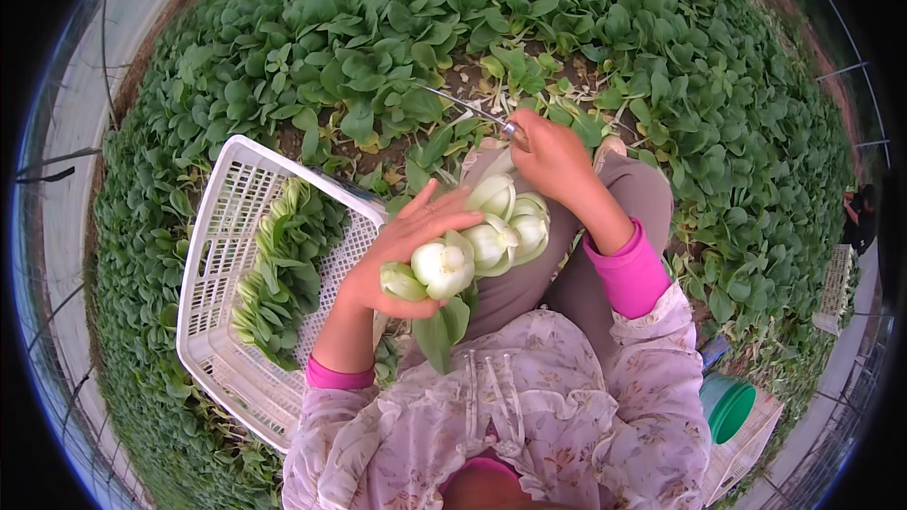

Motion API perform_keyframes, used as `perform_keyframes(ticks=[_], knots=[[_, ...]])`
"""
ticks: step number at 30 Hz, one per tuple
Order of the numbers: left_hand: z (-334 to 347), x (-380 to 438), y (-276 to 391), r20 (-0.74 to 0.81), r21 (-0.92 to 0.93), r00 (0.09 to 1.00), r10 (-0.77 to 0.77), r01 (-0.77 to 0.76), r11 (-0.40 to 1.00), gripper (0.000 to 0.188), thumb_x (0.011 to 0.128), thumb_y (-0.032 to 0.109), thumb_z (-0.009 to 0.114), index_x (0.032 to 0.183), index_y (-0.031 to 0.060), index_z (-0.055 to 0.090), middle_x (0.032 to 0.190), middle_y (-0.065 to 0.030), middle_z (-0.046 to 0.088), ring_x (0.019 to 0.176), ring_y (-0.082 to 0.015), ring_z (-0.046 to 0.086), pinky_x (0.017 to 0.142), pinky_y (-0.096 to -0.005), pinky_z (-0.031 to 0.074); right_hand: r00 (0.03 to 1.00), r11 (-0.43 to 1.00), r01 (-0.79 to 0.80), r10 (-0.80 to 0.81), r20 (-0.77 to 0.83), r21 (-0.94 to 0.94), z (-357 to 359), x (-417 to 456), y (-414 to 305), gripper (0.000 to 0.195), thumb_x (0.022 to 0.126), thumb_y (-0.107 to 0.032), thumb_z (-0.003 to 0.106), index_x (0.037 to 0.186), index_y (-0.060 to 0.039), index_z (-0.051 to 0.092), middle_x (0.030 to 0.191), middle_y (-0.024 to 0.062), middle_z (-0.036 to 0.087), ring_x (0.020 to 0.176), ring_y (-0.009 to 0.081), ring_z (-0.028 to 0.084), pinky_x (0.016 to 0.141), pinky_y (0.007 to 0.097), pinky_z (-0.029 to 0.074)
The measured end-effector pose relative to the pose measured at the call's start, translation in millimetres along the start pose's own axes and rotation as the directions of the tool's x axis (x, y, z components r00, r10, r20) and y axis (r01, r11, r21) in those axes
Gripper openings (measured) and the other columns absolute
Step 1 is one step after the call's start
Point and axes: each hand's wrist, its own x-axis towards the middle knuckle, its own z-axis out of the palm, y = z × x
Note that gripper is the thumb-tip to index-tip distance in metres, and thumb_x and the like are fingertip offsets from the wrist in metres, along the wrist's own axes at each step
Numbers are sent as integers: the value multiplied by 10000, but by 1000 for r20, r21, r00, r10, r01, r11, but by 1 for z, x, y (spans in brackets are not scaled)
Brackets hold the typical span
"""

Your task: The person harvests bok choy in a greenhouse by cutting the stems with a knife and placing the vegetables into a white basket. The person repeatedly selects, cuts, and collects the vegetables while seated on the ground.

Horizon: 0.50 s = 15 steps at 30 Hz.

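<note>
Several pale-stemmed bok choy heads (443,268) rest in a row along my left hand (397,248), their cut bases facing up at me. My left fingers lie over the row and the thumb is beneath it; green leaves hang below. My right hand (556,152) grips the handle of a knife (471,108), whose thin blade points away to the upper left, over the plants. Just beyond the held bunch, part of a pale stem shows below my right hand. To my left stands a white plastic crate (195,283), with more bok choy (287,276) lined up inside.
Dense leafy bok choy plants (340,7) surround me. Before me is a patch of bare soil (468,78) with yellowed leaves and trimmings. At right rear are a green-lidded container (731,411) and a pale crate (751,443). Another crate (832,290) stands far right, near a dark figure.
</note>
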Motion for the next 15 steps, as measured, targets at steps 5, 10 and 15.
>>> perform_keyframes(ticks=[5,10,15], knots=[[13,10,28,110,140,994,-11,-4,990,875,502,450,621,1302,136,454,1328,-200,424,1249,-373,380,1070,-532,169,995,997,79,-80,-61,-19,10,29,6,185,734,-49,523,903,5,469,781,204,569,764,402,549,648,463,412],[11,9,34,80,56,996,-37,33,998,878,451,276,659,1300,180,456,1338,-199,406,1197,-377,433,1023,-538,289,982,998,51,-44,-182,34,16,49,-6,175,736,-52,532,898,-3,488,787,197,570,765,389,556,662,442,429],[13,5,41,73,128,997,-41,31,991,873,448,253,667,1293,181,458,1326,-201,417,1161,-374,465,1021,-545,289,895,994,99,-71,-440,41,13,66,-5,154,756,-63,548,895,-4,518,811,172,583,753,352,573,661,412,446]])
